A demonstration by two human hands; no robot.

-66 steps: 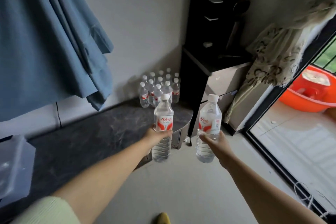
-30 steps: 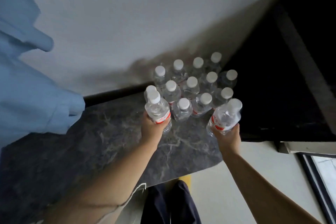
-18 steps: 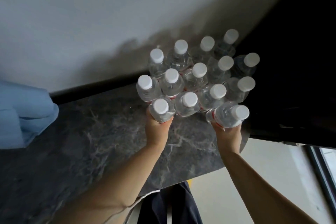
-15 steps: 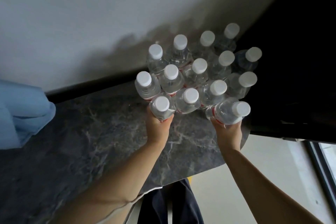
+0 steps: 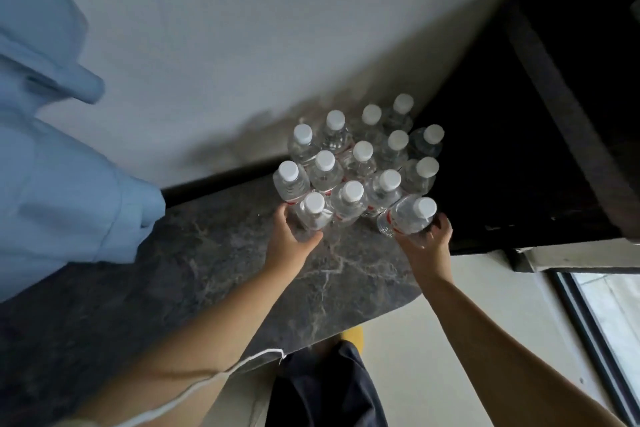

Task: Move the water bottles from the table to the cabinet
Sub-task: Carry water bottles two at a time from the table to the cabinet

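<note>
Several clear water bottles with white caps stand packed in a cluster at the back corner of the dark marbled cabinet top, against the wall. My left hand curls round the lower part of an upright bottle at the cluster's front left. My right hand grips another bottle at the front right; this one is tilted, cap pointing right, its base near the top's surface. Whether either bottle rests on the surface is hidden.
A tall black unit rises right beside the cluster. Blue cloth hangs over the top's left part. The top's rounded edge lies just under my right forearm, with pale floor and a window frame beyond.
I walked up to the cabinet and brought both bottles down to the front of the cluster. Over the last half second my left fingers loosened, and the right bottle stayed tilted.
</note>
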